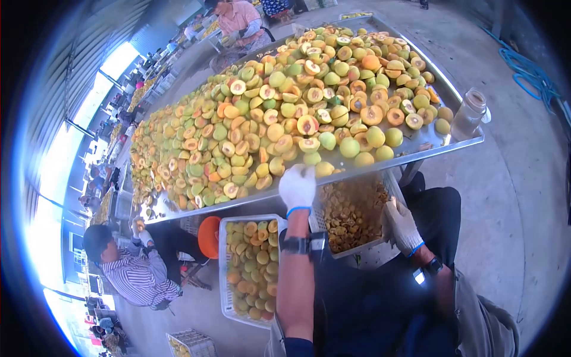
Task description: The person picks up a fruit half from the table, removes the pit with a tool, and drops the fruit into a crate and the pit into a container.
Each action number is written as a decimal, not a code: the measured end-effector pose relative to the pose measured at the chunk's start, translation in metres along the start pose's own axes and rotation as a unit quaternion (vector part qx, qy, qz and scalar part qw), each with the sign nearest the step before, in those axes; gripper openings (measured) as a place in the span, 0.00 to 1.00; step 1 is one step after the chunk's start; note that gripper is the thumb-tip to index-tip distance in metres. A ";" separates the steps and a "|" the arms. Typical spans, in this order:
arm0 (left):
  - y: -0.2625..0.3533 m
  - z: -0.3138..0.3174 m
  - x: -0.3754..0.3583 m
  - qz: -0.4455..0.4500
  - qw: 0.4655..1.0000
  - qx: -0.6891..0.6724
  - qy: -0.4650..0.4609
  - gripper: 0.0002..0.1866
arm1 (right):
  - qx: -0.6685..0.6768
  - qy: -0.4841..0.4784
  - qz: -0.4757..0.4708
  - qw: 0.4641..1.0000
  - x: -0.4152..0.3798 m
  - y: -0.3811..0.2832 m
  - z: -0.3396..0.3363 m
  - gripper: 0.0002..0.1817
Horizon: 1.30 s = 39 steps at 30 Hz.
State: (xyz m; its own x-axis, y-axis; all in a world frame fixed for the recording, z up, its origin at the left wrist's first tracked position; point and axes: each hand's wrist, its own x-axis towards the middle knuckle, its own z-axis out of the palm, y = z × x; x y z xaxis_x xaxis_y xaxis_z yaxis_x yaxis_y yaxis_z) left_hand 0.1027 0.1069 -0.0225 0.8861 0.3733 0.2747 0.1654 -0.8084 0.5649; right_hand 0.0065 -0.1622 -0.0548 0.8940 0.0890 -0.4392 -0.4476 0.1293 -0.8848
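My left hand [297,187], in a white glove, is at the near rim of a metal-topped table [410,157]. Its fingers are curled, right beside the yellow-green stone fruit, apricots by their look [327,140]; what is inside the grip is hidden. Many of the fruits on the heap are cut in half, with pits or brown hollows showing. Lower right, my gloved right hand [404,227] is closed beside a white crate [389,181] of brown pits [351,217]. I cannot tell what its fingers hold.
A glass jar [470,113] stands on the table's right corner. Below the rim are a crate of halved fruit [253,268] and an orange bucket [209,237]. One person [140,268] sits at left, another [238,27] across the table. A blue hose [526,71] lies on the floor.
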 end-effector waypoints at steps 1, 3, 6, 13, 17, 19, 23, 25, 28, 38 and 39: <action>0.008 0.013 0.007 -0.041 0.995 0.077 -0.049 0.25 | 0.002 0.005 0.011 1.000 0.001 0.001 -0.001 0.19; 0.030 0.025 0.017 -0.080 0.980 0.154 -0.099 0.30 | 0.012 0.007 0.025 1.000 0.003 0.004 0.000 0.18; 0.043 0.039 0.030 -0.114 0.959 0.188 -0.177 0.35 | 0.016 -0.025 0.036 0.999 -0.001 -0.005 0.002 0.17; 0.018 0.053 0.033 -0.058 0.979 0.133 -0.142 0.28 | 0.026 -0.046 0.034 0.998 -0.003 -0.004 0.002 0.15; 0.007 0.028 0.013 -0.051 0.972 -0.222 -0.063 0.21 | 0.023 -0.055 0.008 0.998 -0.007 0.003 -0.006 0.15; 0.009 0.008 -0.003 -0.081 0.856 -0.498 -0.117 0.16 | -0.024 -0.067 -0.016 0.997 -0.008 -0.005 -0.004 0.16; 0.033 -0.015 -0.064 -0.177 0.608 -0.760 -0.144 0.18 | -0.110 -0.136 -0.049 0.983 -0.026 -0.034 0.006 0.17; 0.024 -0.011 -0.080 -0.191 0.523 -0.812 -0.178 0.23 | -0.152 -0.144 -0.130 0.969 -0.026 -0.027 0.013 0.17; 0.039 -0.015 -0.106 -0.203 0.549 -0.798 -0.143 0.23 | -0.232 -0.161 -0.177 0.943 -0.040 -0.048 0.023 0.18; 0.040 0.013 -0.131 -0.236 0.558 -0.790 -0.098 0.28 | -0.325 -0.130 -0.174 0.920 -0.035 -0.047 0.042 0.28; 0.047 0.013 -0.132 -0.262 0.590 -0.761 -0.063 0.28 | -0.308 -0.122 -0.179 0.926 -0.034 -0.045 0.044 0.24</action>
State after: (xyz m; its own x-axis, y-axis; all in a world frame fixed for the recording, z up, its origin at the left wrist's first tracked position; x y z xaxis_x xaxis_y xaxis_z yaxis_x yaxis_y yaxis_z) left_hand -0.0008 0.0134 -0.0421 0.9274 0.2755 -0.2532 -0.0647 0.7847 0.6165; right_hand -0.0052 -0.1280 0.0065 0.9172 0.3805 -0.1182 0.0420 -0.3873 -0.9210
